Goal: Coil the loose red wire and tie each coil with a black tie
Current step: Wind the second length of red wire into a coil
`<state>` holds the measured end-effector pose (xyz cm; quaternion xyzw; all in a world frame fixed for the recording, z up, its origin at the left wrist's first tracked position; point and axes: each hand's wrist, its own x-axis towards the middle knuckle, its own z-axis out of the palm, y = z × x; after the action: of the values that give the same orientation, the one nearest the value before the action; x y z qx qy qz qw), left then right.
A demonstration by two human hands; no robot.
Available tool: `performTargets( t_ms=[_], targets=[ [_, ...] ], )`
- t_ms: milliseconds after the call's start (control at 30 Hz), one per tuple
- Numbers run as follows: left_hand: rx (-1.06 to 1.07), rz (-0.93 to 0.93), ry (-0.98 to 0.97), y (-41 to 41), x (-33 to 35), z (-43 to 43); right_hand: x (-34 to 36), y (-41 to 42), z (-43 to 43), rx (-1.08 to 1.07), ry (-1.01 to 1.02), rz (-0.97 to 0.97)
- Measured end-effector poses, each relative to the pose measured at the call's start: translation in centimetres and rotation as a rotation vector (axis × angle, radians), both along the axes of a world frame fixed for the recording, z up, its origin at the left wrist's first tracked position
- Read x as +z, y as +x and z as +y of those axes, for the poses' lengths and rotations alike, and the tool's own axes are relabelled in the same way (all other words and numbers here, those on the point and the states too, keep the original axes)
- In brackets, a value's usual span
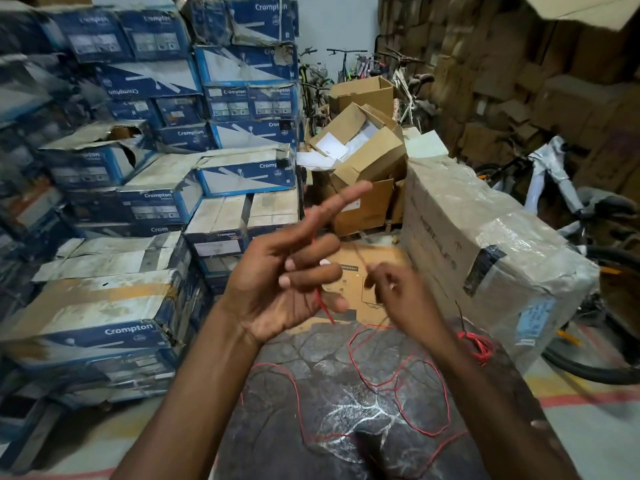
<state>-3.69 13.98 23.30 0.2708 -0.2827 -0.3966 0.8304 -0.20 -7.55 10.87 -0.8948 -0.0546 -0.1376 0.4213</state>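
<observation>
One loose red wire (363,368) sprawls in several wide loops over the dark patterned mat (311,358), and one finished red coil (476,344) lies at the mat's right edge, against the plastic-wrapped carton (485,237). Two hands are raised above the mat. The left hand (291,282) is palm-up with the forefinger stretched out and the other fingers curled, the wire's end running down between them. The right hand (401,292) is blurred, its fingers bunched; whether it pinches the wire I cannot tell. Stacked blue boxes (138,202) wall the left side, the carton the right, leaving only the mat as working room.
</observation>
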Motion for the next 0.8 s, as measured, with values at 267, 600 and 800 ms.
performTargets(
  t_ms=[267, 600, 800],
  targets=[
    [0.530, 0.048, 0.318, 5.3, -1.4, -0.3, -4.1, -9.6, 1.3, 0.363, -0.313, 0.153],
    [0.370, -0.436, 0.997, 4.1, -6.3, -3.0, 9.0, -9.0, -1.7, 0.539, -0.460, -0.025],
    [-0.241, -0.239, 0.692, 2.1, -5.6, -1.9, 10.5, -2.8, -4.4, 0.350, -0.046, -0.175]
  ],
)
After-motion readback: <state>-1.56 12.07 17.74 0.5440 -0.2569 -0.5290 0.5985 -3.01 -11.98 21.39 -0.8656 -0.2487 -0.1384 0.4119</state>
